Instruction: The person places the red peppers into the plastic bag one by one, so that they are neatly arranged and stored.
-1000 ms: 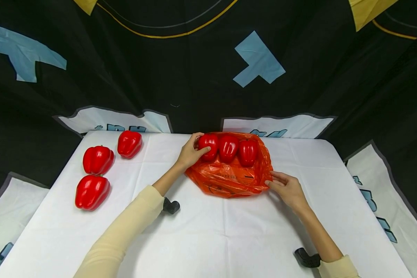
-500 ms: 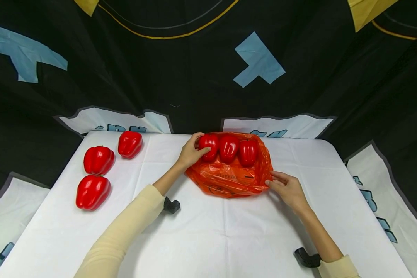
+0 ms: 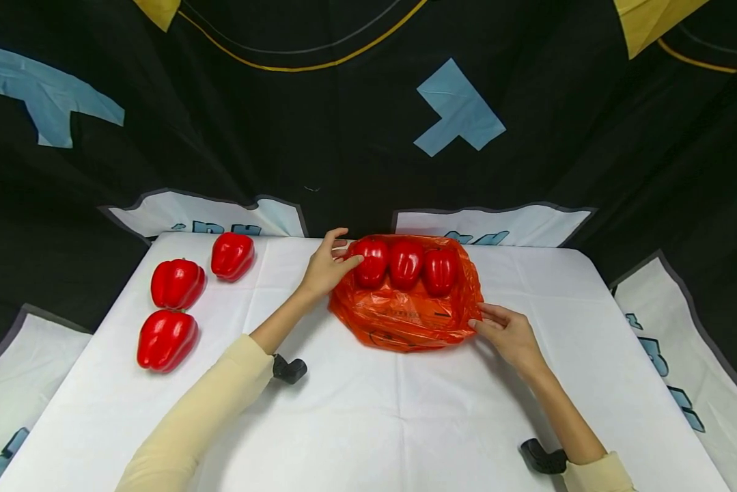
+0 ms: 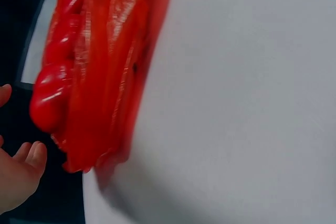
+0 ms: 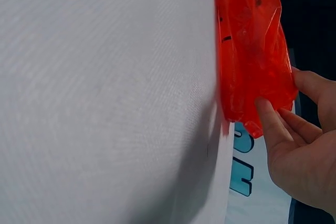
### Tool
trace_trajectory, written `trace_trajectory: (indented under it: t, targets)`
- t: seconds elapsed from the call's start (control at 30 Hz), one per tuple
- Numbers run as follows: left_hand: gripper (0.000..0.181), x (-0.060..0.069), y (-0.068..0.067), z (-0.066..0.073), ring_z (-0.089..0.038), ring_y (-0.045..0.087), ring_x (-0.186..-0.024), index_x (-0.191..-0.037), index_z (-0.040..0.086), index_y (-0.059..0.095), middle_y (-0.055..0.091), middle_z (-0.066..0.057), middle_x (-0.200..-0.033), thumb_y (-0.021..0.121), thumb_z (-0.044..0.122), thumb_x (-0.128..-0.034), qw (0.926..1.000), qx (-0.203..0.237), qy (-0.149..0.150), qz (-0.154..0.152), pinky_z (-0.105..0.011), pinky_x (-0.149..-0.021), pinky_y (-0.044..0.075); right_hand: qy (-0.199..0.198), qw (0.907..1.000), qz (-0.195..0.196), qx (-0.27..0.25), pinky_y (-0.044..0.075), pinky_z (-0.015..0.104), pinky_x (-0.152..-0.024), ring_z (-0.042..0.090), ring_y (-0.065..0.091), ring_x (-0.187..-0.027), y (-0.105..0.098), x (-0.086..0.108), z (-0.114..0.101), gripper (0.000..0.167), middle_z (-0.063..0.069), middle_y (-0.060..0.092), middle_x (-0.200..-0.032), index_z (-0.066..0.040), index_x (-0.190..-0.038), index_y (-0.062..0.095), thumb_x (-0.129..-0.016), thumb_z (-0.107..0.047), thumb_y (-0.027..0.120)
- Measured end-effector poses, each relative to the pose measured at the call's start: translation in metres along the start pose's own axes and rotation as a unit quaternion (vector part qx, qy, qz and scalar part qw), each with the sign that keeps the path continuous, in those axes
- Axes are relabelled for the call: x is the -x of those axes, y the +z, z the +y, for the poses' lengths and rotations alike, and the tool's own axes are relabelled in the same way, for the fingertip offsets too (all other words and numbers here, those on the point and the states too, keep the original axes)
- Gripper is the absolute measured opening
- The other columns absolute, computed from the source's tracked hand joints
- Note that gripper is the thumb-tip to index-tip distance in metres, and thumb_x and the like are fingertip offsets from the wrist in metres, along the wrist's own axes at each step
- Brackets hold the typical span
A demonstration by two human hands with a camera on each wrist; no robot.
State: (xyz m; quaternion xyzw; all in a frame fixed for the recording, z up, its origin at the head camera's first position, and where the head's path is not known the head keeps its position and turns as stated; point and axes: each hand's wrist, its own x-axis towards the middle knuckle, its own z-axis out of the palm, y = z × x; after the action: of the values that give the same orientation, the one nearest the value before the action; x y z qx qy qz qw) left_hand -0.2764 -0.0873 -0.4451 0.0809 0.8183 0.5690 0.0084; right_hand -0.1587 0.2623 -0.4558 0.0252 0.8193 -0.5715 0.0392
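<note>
Left hand (image 3: 325, 270): spreading loosely parted fingers near the far edge of the table (image 3: 356, 424), overlapping the leftmost bagged pepper (image 3: 373, 265) with the thumb in the head view, showing apart from it in the left wrist view.
Right hand (image 3: 511, 336): pinching the right rim of the bag between thumb and fingers.
Red-orange bag (image 3: 399, 324): resting crumpled by the middle of the table's far edge, gaping toward that edge and bearing dark print.
Bagged peppers: shining red in the bag's mouth, lining up side by side with the leftmost, a middle one (image 3: 406, 265) and a right one (image 3: 440, 272).
Loose peppers: sitting well apart from the bag, with one (image 3: 231, 256) lying near the table's far left corner and two more (image 3: 177, 283) (image 3: 168, 340) following just beside each other along the left edge.
Sleeves (image 3: 202, 403): covering both forearms in cream, ending above black curved pieces (image 3: 289, 369) at the wrists.
Backdrop (image 3: 251, 137): hanging black beyond the far edge, showing blue and yellow shapes.
</note>
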Motion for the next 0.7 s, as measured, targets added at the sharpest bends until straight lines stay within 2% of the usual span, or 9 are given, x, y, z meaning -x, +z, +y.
trace_trajectory:
  t: [0.17, 0.37, 0.57, 0.7]
  targets:
    - [0.069, 0.012, -0.021, 0.009, -0.036, 0.049, -0.128, -0.153, 0.011, 0.034, 0.047, -0.020, -0.144, 0.069, 0.022, -0.0945, 0.9997, 0.021, 0.013, 0.000, -0.046, -0.101, 0.048, 0.001, 1.0000, 0.001, -0.002, 0.052, 0.016, -0.083, 0.015, 0.067, -0.106, 0.000, 0.000, 0.001, 0.054, 0.028, 0.061, -0.126, 0.010, -0.137, 0.052, -0.093, -0.016, 0.072]
    - [0.070, 0.028, -0.048, 0.020, -0.029, 0.049, -0.130, -0.154, 0.015, 0.033, 0.048, -0.015, -0.145, 0.069, 0.025, -0.0950, 0.9987, 0.051, 0.007, 0.006, -0.045, -0.102, 0.047, 0.001, 1.0000, 0.003, -0.001, 0.052, 0.015, -0.083, 0.013, 0.067, -0.105, -0.001, 0.000, 0.002, 0.054, 0.028, 0.062, -0.126, 0.010, -0.137, 0.053, -0.093, -0.016, 0.072]
    - [0.072, 0.054, -0.079, 0.025, -0.029, 0.047, -0.133, -0.156, 0.016, 0.031, 0.048, -0.013, -0.147, 0.069, 0.026, -0.0953, 0.9992, 0.037, 0.005, 0.016, -0.046, -0.104, 0.045, -0.002, 1.0000, 0.002, 0.007, 0.052, 0.016, -0.083, 0.020, 0.067, -0.109, -0.001, -0.001, 0.004, 0.054, 0.027, 0.062, -0.126, 0.010, -0.137, 0.053, -0.094, -0.017, 0.072]
    - [0.071, 0.075, -0.100, 0.025, -0.028, 0.047, -0.133, -0.156, 0.017, 0.031, 0.047, -0.011, -0.147, 0.069, 0.025, -0.0957, 0.9992, 0.023, 0.017, 0.026, -0.035, -0.101, 0.047, 0.001, 0.9999, 0.001, 0.013, 0.053, 0.017, -0.084, 0.022, 0.067, -0.110, -0.001, -0.001, 0.004, 0.055, 0.026, 0.063, -0.126, 0.008, -0.138, 0.053, -0.094, -0.019, 0.072]
